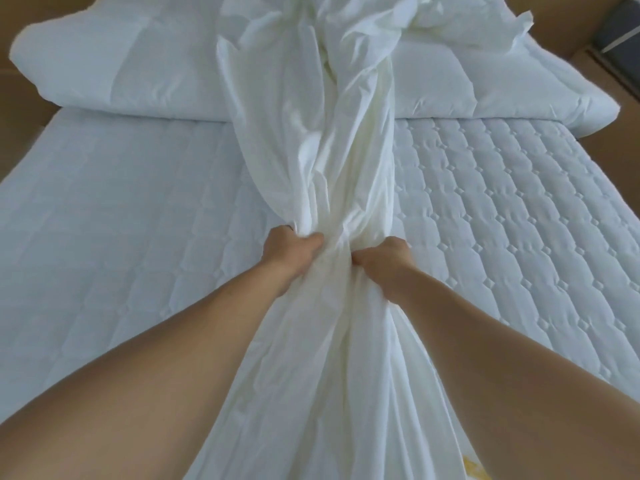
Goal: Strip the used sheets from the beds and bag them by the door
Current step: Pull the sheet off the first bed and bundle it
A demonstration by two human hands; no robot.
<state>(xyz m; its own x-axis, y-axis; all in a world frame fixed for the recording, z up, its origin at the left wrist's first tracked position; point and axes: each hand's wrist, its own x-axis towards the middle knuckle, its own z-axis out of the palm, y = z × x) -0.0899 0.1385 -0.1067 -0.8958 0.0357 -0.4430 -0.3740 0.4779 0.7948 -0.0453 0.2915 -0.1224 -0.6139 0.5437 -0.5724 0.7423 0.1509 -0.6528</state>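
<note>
Two bare hands meet over the middle of a bed (502, 209), both clenched on one white sheet (332, 150). The left hand (289, 247) and the right hand (384, 261) sit side by side, close together, with the fingers (311, 240) curled into the cloth so that it bunches into a tight rope between them. Beyond the fingers the sheet runs away in a long crumpled band up the middle of the bed and over a folded duvet (104, 64) lying across the far end. Nearer than the fingers it fans out wider and falls between the two forearms, out of view at the bottom. Left and right of the fingers the bed's quilted top lies uncovered, stitched in a repeating pattern. Far beyond the fingers to the right, a dark object (620, 26) shows in the corner, too cut off to identify.
</note>
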